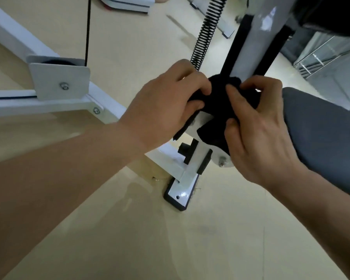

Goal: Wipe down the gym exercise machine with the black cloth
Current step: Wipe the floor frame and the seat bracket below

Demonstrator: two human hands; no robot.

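Both hands are closed on the black cloth (215, 102): the left hand (166, 106) has its fingers curled over the cloth's left end with the thumb tucked under it, and the right hand (257, 136) pinches the right end between thumb and bent fingers. The cloth is bunched between them against the gym exercise machine (109, 104), right at the foot of its white upright post (253, 43), draped over the white joint there and just beside the grey padded seat (321, 136).

The cloth looks soft, light and limp, with a short towel-like pile. It folds wherever it is squeezed, and a loose tail hangs down below the left palm. It will probably mould itself round the post and bracket with little effort, but it will not hold a shape on its own. A hold on both ends, as here, looks best for pulling it taut round the tube. For flat faces, a wad folded under the flat of the fingers would likely do better.

The machine is the opposite (painted metal, glossy, rigid and most likely far too heavy to shift under a wipe), so firm pressure should do no harm. The likely snags are the coiled black spring (206, 35) beside the post, the black knob (187, 150) below the cloth and the bolt heads, any of which could catch the pile or the hanging tail.
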